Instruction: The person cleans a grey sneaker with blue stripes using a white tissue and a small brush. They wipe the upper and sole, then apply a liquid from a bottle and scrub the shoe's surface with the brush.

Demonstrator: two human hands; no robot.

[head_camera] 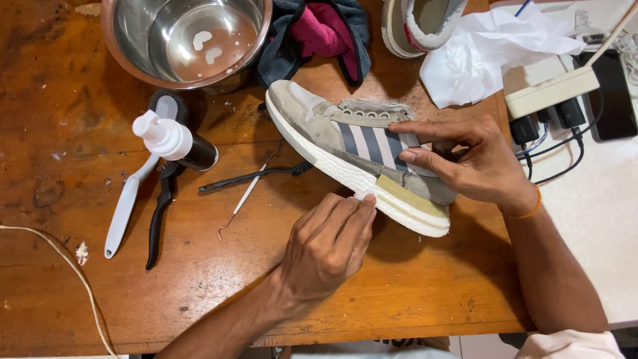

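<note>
A grey sneaker (345,143) with striped side and thick white sole lies on its side on the wooden table (412,292). My right hand (475,163) grips its heel and collar, fingers laid across the stripes. My left hand (329,242) pinches a small white wipe (364,195) against the white sole near the heel.
A steel bowl (186,40) with a little water stands at the back. A white pump bottle (174,141), a white brush (126,206), black pliers (159,216), a thin hook tool (244,198), cloths (319,33), a second shoe (419,23), crumpled paper (485,46) and a power strip (551,90) lie around.
</note>
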